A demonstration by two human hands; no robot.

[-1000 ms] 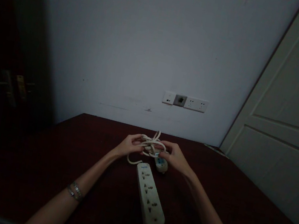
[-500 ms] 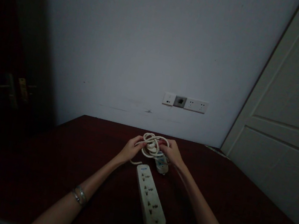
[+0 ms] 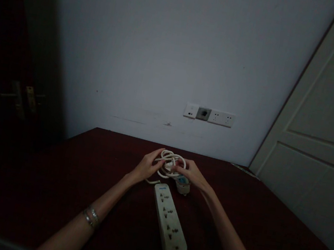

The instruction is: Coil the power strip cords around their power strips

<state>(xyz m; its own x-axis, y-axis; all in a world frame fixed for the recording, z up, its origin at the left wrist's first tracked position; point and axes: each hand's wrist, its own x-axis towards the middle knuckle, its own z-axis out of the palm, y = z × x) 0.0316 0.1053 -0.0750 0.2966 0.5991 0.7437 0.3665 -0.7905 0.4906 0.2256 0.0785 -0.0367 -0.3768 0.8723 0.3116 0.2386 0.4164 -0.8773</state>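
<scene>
A white power cord (image 3: 163, 174) is gathered in overlapping loops near the back of the table, held up between both hands. My left hand (image 3: 148, 166) is closed on the left side of the loops, thumb toward the middle. My right hand (image 3: 192, 173) grips the right side, fingers inside the coil near a white plug-like piece (image 3: 168, 166). Below the loops lies a white power strip (image 3: 168, 221), its sockets facing up and its far end joined to the cord. Partly hidden behind the coil and right hand is a second white object with blue markings (image 3: 182, 186).
The dark red table (image 3: 103, 199) meets a pale wall (image 3: 153, 54) at the back. Wall sockets (image 3: 221, 118) sit above the table's back edge. A white panelled door (image 3: 323, 125) stands at right, and a dark door with a handle (image 3: 19, 98) at left.
My right hand has shifted its fingers inward over the loops, toward the plug-like piece. The loops have changed shape slightly. The power strip stays where it lay; the view has turned slightly.
</scene>
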